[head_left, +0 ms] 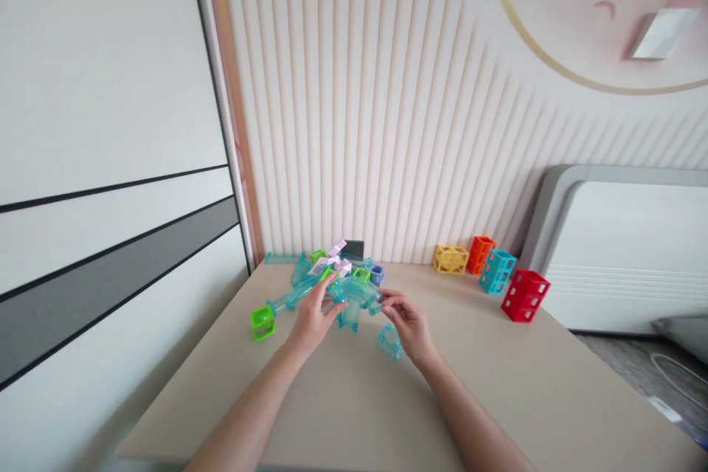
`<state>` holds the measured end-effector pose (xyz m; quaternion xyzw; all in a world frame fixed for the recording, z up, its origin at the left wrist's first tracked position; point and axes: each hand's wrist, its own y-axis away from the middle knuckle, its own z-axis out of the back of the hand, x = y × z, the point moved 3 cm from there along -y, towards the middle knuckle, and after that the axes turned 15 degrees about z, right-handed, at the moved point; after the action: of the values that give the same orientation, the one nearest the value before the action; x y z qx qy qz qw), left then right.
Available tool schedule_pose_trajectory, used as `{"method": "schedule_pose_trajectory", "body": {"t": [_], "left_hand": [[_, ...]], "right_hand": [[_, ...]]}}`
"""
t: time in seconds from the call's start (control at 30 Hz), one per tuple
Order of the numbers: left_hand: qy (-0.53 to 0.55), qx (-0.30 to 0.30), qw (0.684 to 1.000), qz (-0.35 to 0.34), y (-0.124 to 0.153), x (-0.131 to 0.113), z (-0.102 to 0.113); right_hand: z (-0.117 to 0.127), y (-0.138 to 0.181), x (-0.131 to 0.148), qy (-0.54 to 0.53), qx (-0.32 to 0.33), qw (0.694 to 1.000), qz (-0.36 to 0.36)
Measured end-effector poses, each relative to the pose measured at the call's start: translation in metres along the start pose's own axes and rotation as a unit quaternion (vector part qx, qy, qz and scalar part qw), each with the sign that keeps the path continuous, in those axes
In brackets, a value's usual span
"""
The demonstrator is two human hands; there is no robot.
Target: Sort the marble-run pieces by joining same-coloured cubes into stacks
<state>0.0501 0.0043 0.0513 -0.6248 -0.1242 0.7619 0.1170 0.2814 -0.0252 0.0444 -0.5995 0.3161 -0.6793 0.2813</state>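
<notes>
A curved see-through teal track piece (357, 290) is held up between my two hands above the table. My left hand (316, 313) is closed on its left end, thumb in front and fingers behind. At the right end, my right hand (408, 318) pinches the piece with thumb and fingertips. Below my right hand lies a small teal connector piece (389, 343). Left of my left hand, a straight teal track (285, 304) runs down to a bright green cube frame (262, 324). Several light purple pieces (332, 262) are heaped just behind my left hand.
A yellow block frame (450, 259), an orange one (480, 255), a blue one (497, 271) and a red one (525, 296) stand at the table's (354, 413) back right. A small black object (354, 248) rests against the ribbed wall. A white cabinet (110, 125) borders the left.
</notes>
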Motion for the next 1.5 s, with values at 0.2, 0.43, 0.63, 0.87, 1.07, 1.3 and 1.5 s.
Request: {"method": "schedule_pose_trajectory", "body": {"t": [0.2,0.43,0.63,0.87,1.07,1.3,1.5], "left_hand": [[-0.007,0.006,1.0,0.002,0.004,-0.003,-0.001],[-0.012,0.001,1.0,-0.004,0.006,-0.002,-0.004],[0.011,0.011,1.0,0.015,0.007,-0.002,-0.007],[0.023,0.005,0.999,0.029,0.006,0.003,-0.009],[-0.024,-0.013,1.0,-0.013,0.008,-0.005,-0.009],[-0.049,-0.012,0.998,-0.045,0.011,-0.01,-0.01],[-0.028,-0.004,0.998,-0.051,0.011,-0.008,-0.011]], "right_hand": [[0.003,0.0,-0.002,0.021,0.003,1.0,-0.014],[0.004,0.0,-0.005,0.032,-0.008,0.999,-0.036],[0.003,-0.002,-0.009,0.014,-0.019,0.998,-0.057],[0.001,-0.001,-0.007,0.011,-0.005,0.998,-0.058],[-0.001,0.002,0.003,0.131,0.052,0.99,0.0],[-0.003,0.002,0.01,0.197,0.051,0.978,0.038],[-0.002,0.002,0.013,0.193,0.049,0.977,0.073]]}}
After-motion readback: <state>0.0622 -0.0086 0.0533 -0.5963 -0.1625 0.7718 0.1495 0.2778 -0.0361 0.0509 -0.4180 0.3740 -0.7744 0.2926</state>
